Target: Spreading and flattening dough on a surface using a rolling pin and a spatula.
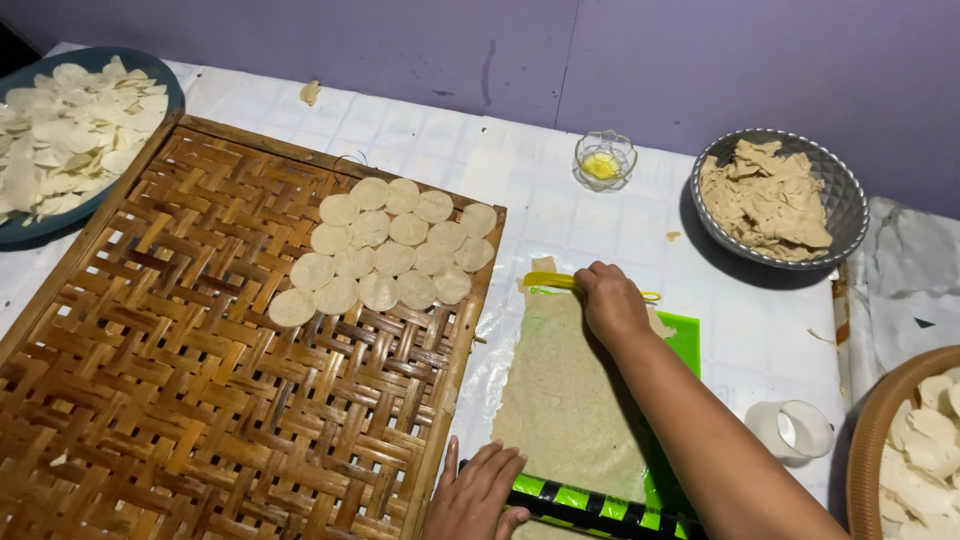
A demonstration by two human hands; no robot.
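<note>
Fifteen dough rounds (pixel 385 250) lie on one woven tray (pixel 200 400). Around it stand two bowls (pixel 835 190), one small glass dish (pixel 605 160), one white cup (pixel 795 430), one basket (pixel 875 440).

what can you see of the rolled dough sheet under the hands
The dough sheet is a long, thin, pale beige strip with a grainy surface, lying flat on a green mat. The right hand presses a yellow tool at its far end; the left hand rests by its near end, beside a green-and-black striped roller. Its far edge looks ragged.
</note>
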